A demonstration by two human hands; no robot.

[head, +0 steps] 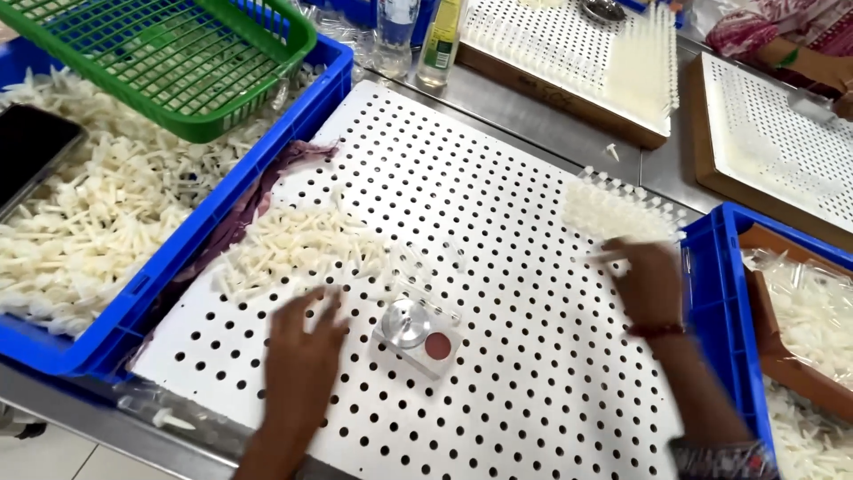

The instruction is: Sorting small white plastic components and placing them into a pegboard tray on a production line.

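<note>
The left hand (302,351) lay open on the loose white pegs (298,249). The right hand (649,283) pinched one peg at three o'clock. Only a few holes of the perforated board (498,178) were filled; most stayed bare

A dark phone (31,151) lies flat on the white bits in my blue bin (133,293) at the left edge, its black screen blank. Two bottles stand at the bench's far edge: one clear bottle (394,36), one with a yellow-green label (441,40).
</note>
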